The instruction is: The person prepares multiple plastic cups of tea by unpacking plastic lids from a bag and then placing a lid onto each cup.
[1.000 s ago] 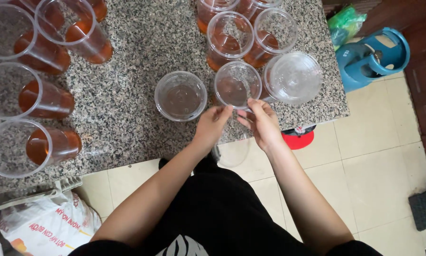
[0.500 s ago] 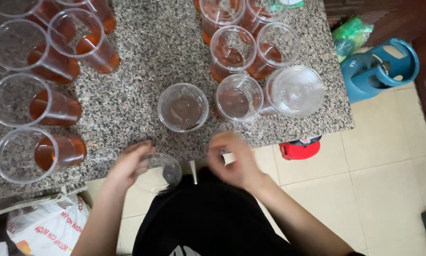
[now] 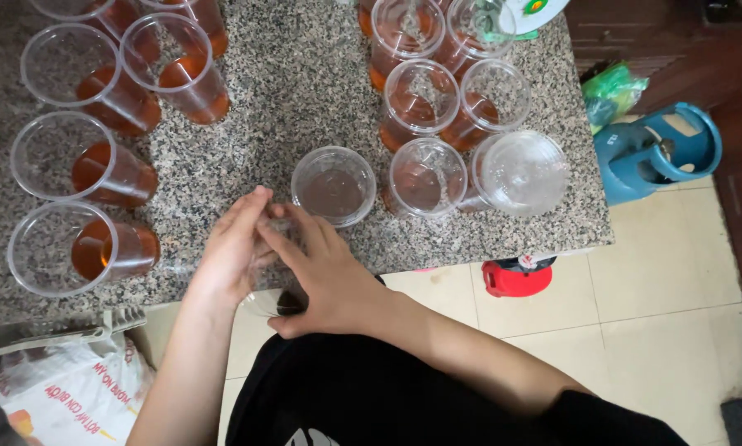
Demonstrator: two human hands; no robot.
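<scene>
While my left hand [image 3: 230, 248] and right hand [image 3: 325, 277] close around a clear plastic cup [image 3: 276, 301] at the tabletop [image 3: 305, 99] edge (light, thin, probably crushable), gripping its sides gently seems wise.

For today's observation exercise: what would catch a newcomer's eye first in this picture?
Clear plastic cups of amber drink crowd the speckled granite counter at left and top. At its near edge, the left hand and right hand meet around a clear plastic cup. A blue gas cylinder stands on the floor at right.
</scene>
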